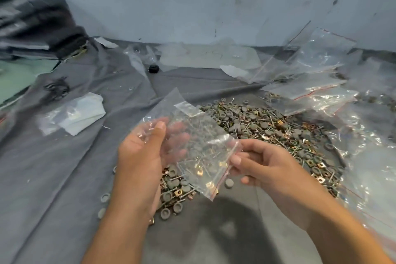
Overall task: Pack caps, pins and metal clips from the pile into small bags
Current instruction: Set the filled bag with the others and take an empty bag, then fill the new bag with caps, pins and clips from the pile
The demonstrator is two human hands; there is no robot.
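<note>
A small clear zip bag (192,135) with a red seal line hangs above the pile, held between both hands. My left hand (145,152) grips its closed end, thumb on top and fingers behind the plastic. My right hand (259,163) pinches the bag's mouth edge near the red strip. Whether the bag holds any parts cannot be told, since the pile shows through it. The pile (274,135) of grey round caps, thin pins and brass-coloured metal clips spreads over the grey cloth (64,178), below and to the right of the bag.
Several clear zip bags (317,75) lie heaped at the right and back right. A crumpled bag with white paper (72,115) lies at the left. A small black object (153,69) sits near the back wall. Dark folded fabric (38,28) is stacked at the far left.
</note>
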